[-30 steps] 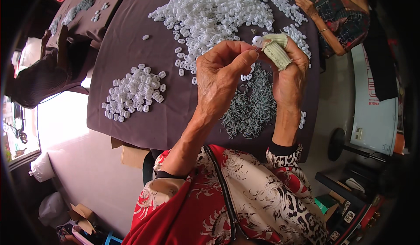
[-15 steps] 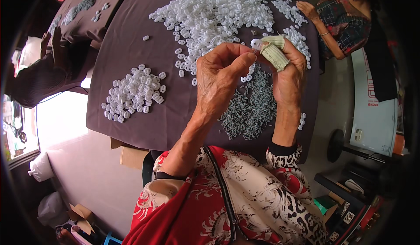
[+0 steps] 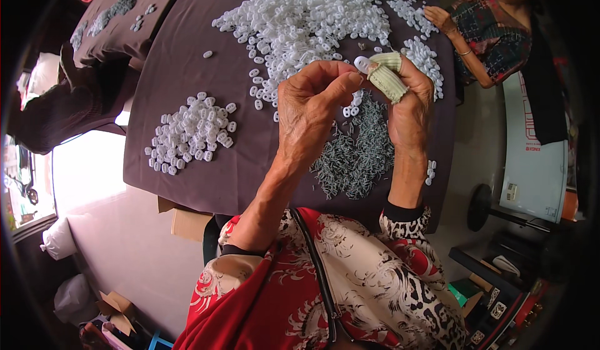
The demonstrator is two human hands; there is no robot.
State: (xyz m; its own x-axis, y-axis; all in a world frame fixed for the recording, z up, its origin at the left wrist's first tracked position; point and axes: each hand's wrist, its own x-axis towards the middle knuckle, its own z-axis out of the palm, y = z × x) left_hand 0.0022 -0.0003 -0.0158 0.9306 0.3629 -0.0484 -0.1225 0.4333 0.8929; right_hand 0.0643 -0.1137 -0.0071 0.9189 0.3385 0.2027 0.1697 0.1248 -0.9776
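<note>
Both my hands are raised over the dark tablecloth (image 3: 250,169), fingertips close together. Pale green ribbed finger covers (image 3: 389,82) wrap the thumb and a finger of my right hand (image 3: 411,109), which pinches a small white oval plastic piece (image 3: 362,64) with holes in it. My left hand (image 3: 309,106) has thumb and forefinger pressed together right beside that piece; whatever they grip is too small to make out. Beneath and between my wrists lies a heap of small grey screw-like pins (image 3: 355,153).
A large pile of similar white pieces (image 3: 312,19) spreads across the far table, and a smaller pile (image 3: 190,131) lies at the left. Another person's hand (image 3: 440,19) rests at the far right edge. A second table (image 3: 128,28) stands at far left; a cardboard box (image 3: 190,224) is below.
Both hands have shifted slightly left, the white piece moving with my right hand. The left fingertips stay pinched close to it.
</note>
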